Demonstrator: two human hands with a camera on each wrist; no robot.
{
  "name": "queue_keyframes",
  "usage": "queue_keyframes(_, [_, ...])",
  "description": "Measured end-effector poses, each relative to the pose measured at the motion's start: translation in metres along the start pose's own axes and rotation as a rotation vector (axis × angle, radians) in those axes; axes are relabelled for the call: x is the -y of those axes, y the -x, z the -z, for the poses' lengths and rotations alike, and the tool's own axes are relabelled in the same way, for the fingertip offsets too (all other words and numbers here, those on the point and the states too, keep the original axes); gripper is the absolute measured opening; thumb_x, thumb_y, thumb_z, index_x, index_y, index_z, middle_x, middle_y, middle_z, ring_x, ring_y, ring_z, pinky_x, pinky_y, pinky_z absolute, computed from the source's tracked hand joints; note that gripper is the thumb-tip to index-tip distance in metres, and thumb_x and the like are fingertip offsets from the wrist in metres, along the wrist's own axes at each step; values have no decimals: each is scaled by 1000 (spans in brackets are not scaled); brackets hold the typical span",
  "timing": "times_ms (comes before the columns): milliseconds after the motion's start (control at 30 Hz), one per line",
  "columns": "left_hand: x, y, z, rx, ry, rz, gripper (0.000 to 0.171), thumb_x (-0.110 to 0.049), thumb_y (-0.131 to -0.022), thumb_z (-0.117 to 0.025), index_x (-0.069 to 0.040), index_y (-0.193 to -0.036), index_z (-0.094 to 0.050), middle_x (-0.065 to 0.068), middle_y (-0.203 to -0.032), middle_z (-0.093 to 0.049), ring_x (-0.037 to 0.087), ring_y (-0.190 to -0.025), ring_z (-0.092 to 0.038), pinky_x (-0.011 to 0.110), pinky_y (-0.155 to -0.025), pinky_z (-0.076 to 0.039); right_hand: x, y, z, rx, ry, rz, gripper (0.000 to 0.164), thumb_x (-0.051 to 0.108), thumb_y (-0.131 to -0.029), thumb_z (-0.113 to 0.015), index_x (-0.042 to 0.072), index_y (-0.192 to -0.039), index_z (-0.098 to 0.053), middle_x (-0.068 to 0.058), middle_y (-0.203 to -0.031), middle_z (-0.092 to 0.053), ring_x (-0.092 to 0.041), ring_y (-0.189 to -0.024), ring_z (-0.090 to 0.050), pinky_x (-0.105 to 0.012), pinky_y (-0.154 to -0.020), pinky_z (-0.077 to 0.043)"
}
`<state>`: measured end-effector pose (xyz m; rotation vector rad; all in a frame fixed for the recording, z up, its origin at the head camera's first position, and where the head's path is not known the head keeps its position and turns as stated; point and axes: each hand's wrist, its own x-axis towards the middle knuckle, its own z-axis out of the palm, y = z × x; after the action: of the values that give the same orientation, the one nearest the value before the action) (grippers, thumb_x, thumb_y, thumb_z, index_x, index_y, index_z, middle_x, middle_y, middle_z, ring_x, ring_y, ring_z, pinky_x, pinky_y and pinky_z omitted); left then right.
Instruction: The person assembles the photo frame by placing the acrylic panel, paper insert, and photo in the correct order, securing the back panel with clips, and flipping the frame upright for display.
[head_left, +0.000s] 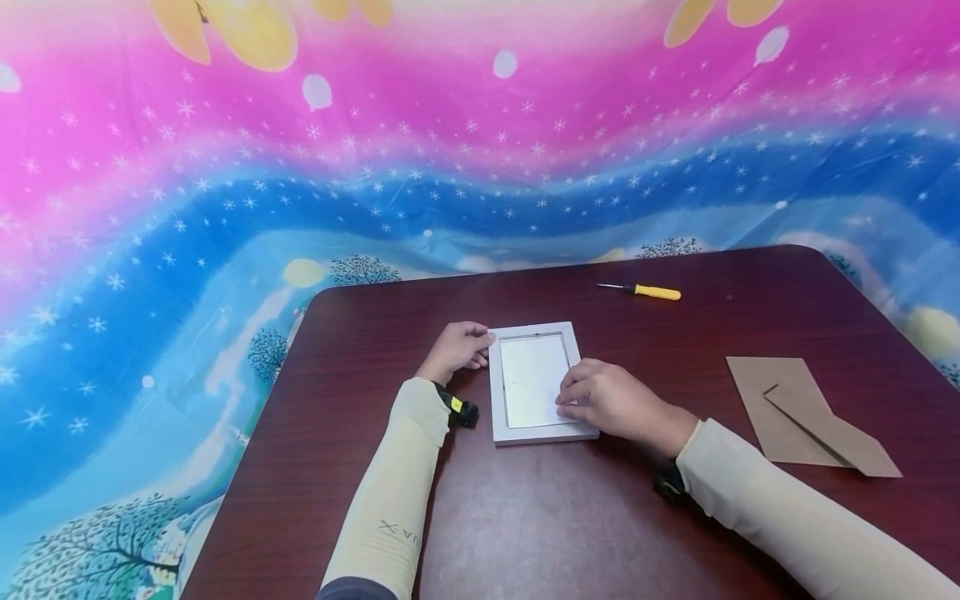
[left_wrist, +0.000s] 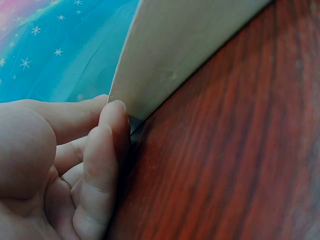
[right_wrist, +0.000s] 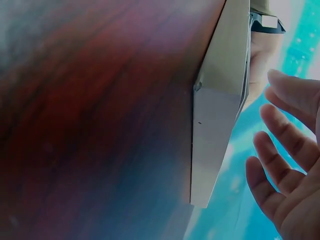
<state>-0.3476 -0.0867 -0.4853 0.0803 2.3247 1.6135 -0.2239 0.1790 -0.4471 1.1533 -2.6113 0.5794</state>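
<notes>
A white picture frame (head_left: pixel 546 434) lies flat on the table, with a pale, shiny panel (head_left: pixel 532 383) recessed inside its rim. At the frame's far left corner, my left hand (head_left: pixel 459 348) pinches the edge between thumb and fingers. The left wrist view shows these fingertips (left_wrist: pixel 114 112) against the frame's side wall (left_wrist: pixel 165 60). My right hand (head_left: pixel 611 396) is over the panel's right side, fingers loosely bent. From the right wrist, its fingers (right_wrist: pixel 272 150) appear spread and apart from the frame (right_wrist: pixel 215 130), holding nothing visible.
A screwdriver (head_left: pixel 657 292) with a yellow handle lies near the far edge of the dark wooden table (head_left: pixel 375 358). To the right rests a brown backing board (head_left: pixel 757 392) with a stand leg (head_left: pixel 847 433) on it. A colourful printed cloth (head_left: pixel 450 133) hangs behind.
</notes>
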Motion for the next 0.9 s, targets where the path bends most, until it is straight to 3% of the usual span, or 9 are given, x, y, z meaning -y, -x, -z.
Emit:
queue_keyframes(267, [1, 0, 0, 0, 5, 3, 30, -24, -96, -65, -4, -118, -64, 14, -88, -65, 22, -67, -64, 30, -61, -56, -1, 4, -2, 49, -12, 35, 13, 18, -74, -86, 17, -85, -80, 7, -87, -64, -8, -82, -55, -27, -71, -52])
queue_keyframes(600, [-1, 2, 1, 7, 4, 13, 33, -26, -96, -65, -4, -122, -62, 13, -90, -65, 22, -69, -65, 31, -61, -56, -2, 2, -3, 30, 12, 148, 12, 17, -75, -85, 14, -84, -78, 4, -84, -63, -12, -80, -55, -29, -71, -51])
queue_keyframes(900, [-2, 1, 1, 8, 6, 12, 32, -25, -96, -65, -4, -120, -63, 14, -89, -65, 21, -69, -65, 31, -61, -56, 1, -1, -3, 60, 37, 116, 13, 20, -77, -85, 15, -86, -77, 5, -85, -63, -9, -80, -55, -28, -71, -52])
